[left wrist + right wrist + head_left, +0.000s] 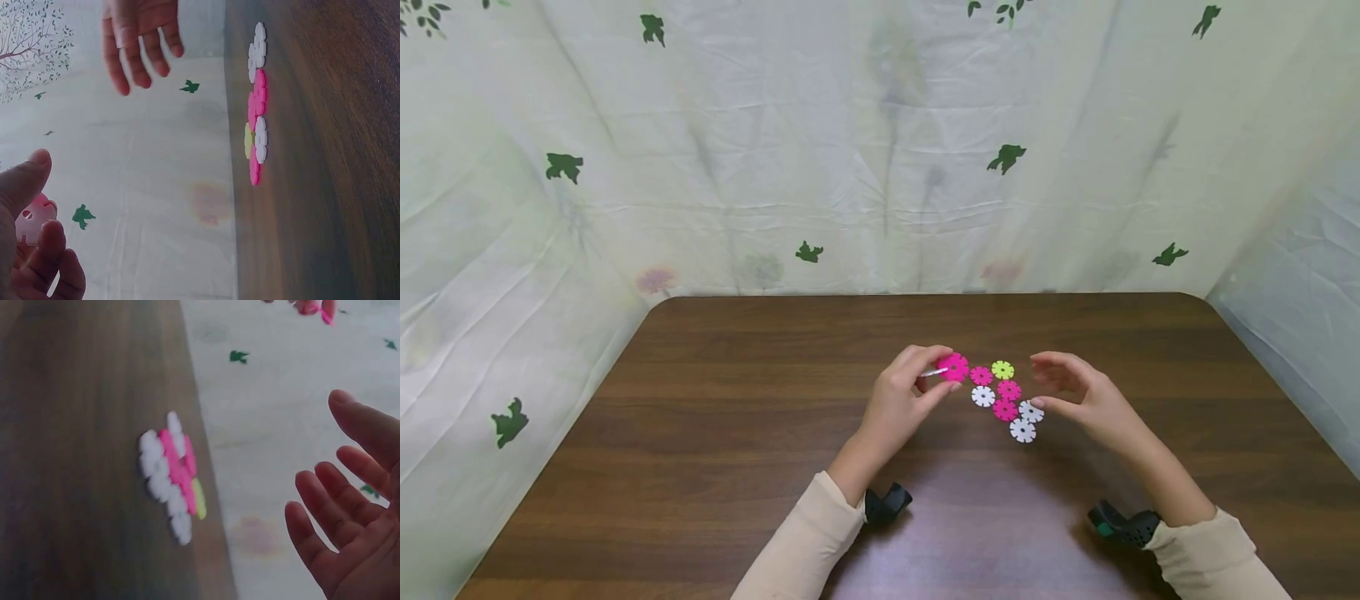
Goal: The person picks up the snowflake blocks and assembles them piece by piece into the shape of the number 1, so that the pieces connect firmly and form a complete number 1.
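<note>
My left hand (904, 392) pinches a pink notched flower disc (955, 367) between thumb and fingers, raised above the table. A thin white piece (934, 372), seen edge-on, is in the same grip. To its right lies a patch of similar discs: three pink, with one pink disc (1009, 390) near the middle, a yellow-green disc (1003, 370) at the far side, and white ones, including a white disc (1022, 430) at the near end. My right hand (1090, 404) hovers at the right of this patch, fingers spread and loosely bent, holding nothing in the right wrist view.
The discs lie on a brown wooden table (737, 467). Behind it and at both sides hangs a pale cloth (850, 167) with green bird prints. Each wrist wears a black camera, such as the left wrist camera (887, 503).
</note>
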Available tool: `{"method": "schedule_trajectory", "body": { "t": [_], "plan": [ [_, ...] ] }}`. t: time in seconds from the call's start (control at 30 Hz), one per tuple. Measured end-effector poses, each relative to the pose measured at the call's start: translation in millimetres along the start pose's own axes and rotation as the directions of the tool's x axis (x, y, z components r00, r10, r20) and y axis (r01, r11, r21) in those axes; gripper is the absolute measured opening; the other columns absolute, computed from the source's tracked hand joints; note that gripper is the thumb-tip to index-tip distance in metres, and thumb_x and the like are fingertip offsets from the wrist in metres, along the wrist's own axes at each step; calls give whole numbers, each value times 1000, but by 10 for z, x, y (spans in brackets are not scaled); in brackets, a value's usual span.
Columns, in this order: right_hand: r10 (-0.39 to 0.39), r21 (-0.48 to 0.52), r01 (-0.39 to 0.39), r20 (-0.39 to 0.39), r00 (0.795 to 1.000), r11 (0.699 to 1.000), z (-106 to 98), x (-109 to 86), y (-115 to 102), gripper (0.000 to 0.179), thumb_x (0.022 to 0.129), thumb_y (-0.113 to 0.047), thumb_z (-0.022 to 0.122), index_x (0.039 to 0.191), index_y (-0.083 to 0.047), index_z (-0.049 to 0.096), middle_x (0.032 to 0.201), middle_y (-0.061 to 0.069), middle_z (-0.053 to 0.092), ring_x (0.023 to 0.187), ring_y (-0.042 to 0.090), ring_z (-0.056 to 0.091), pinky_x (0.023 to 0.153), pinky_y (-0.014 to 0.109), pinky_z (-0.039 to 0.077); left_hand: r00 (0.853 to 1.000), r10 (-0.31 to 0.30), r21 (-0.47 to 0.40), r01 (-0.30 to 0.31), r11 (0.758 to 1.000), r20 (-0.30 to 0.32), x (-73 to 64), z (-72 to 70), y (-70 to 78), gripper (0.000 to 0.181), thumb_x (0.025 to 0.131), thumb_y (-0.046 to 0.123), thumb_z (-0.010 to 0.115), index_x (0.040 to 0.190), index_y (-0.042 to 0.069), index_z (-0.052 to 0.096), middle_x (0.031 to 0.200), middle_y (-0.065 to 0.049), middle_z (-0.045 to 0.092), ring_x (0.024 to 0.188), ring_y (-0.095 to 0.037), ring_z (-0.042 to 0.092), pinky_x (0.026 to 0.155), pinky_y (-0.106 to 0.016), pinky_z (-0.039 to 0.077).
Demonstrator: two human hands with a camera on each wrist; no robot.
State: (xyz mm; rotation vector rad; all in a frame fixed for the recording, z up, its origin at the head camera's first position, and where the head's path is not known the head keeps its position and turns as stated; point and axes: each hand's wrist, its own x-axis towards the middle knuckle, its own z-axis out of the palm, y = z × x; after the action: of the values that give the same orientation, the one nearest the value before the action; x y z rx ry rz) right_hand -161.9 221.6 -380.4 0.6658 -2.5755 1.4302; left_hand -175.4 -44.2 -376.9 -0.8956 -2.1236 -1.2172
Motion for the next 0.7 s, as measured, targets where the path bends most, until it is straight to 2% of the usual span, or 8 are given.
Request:
{"method": "schedule_trajectory", "body": {
  "t": [0.23,0.4,0.53,0.7],
  "plan": [
    [24,46,-26,46,999,999,24,-79,334,48,78,-6,69,121,3,48,114,20,52,96,26,54,76,22,44,1000,1,-8,-1,1000,3,6,12,2,39,70,7,77,105,6,61,91,-1,57,60,-7,44,54,-16,40],
    [48,51,-52,85,995,997,65,-101,510,47,77,-6,70,119,4,50,111,20,54,90,28,55,74,26,47,1000,-1,-23,1,1000,10,3,11,1,38,71,8,76,106,6,60,91,-1,57,62,-10,48,56,-15,41],
    [66,-32,-63,104,992,997,94,-110,592,43,79,-12,69,117,1,53,109,14,55,90,24,54,75,27,45,1000,0,-34,1,999,10,1,15,-8,38,71,7,76,106,5,60,92,-1,57,62,-10,49,56,-15,41],
    [59,-151,-42,114,992,988,127,-109,641,35,81,-14,67,113,-2,58,104,7,54,88,18,51,74,26,43,1000,-3,-37,4,999,9,-3,16,-17,39,70,6,77,105,5,61,90,-1,57,62,-13,50,56,-15,41]
  ]
}}
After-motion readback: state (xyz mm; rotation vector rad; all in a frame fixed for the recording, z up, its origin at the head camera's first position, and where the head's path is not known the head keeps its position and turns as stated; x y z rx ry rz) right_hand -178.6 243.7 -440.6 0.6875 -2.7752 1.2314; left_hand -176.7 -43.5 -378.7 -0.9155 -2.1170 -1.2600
